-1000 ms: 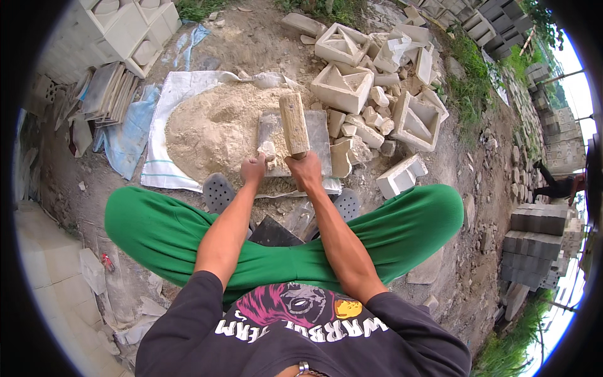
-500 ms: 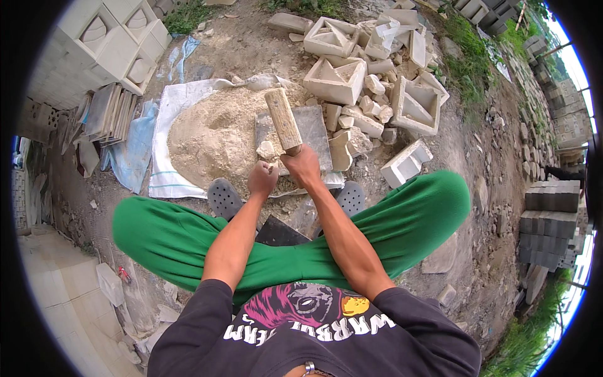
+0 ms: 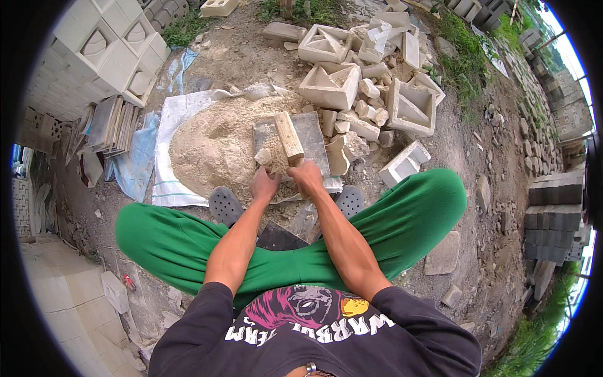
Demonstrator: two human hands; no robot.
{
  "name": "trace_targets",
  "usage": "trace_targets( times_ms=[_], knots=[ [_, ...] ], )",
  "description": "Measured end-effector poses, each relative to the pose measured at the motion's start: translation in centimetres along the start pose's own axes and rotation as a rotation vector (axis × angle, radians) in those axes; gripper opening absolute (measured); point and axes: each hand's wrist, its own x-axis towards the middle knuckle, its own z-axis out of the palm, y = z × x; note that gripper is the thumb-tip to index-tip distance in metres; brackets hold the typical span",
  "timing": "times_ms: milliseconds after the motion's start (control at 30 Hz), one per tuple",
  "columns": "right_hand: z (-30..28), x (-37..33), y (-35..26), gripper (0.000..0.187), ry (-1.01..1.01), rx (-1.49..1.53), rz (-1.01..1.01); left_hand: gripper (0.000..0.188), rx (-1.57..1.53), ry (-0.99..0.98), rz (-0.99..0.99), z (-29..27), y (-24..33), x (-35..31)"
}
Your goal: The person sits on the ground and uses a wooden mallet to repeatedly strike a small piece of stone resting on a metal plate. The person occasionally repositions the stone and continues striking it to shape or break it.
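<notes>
A thick wooden mallet (image 3: 287,135) with a rough, pale head is gripped in my right hand (image 3: 306,178), its head low over a grey slab (image 3: 309,132). My left hand (image 3: 265,184) is closed at the near edge of that slab, fingertips against a pale broken chunk of block (image 3: 263,157). Crumbs and powder lie around the chunk. Left of the slab, a heap of crushed beige material (image 3: 217,147) spreads over a white woven sack (image 3: 164,163). My fingers partly hide the mallet's handle.
Broken pale blocks (image 3: 330,85) and rubble are piled beyond the slab to the right. A single broken block (image 3: 405,163) lies near my right knee. Stacked boards (image 3: 116,125) and a blue plastic sheet (image 3: 138,154) are at the left; grey blocks (image 3: 553,217) stand far right.
The mallet has come down from a raised position toward the slab, with my right hand dropping slightly nearer to me. My left hand stays beside the chunk.
</notes>
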Motion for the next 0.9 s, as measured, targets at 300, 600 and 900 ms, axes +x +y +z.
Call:
trace_targets(
  times_ms=[300, 600, 900],
  knots=[
    [-6.0, -2.6, -4.5, 0.032, 0.087, 0.293, -0.125, 0.038, -0.036, 0.061, 0.106, -1.3, 3.2, 3.0],
    [-5.9, -5.3, -8.4, 0.037, 0.138, 0.198, -0.281, 0.042, -0.081, 0.255, -0.011, 0.2, 0.1, 3.3],
    [2.2, -0.9, 1.0, 0.041, -0.028, -0.085, 0.079, 0.039, -0.123, 0.299, 0.033, 0.8, -1.4, 2.8]
  ],
)
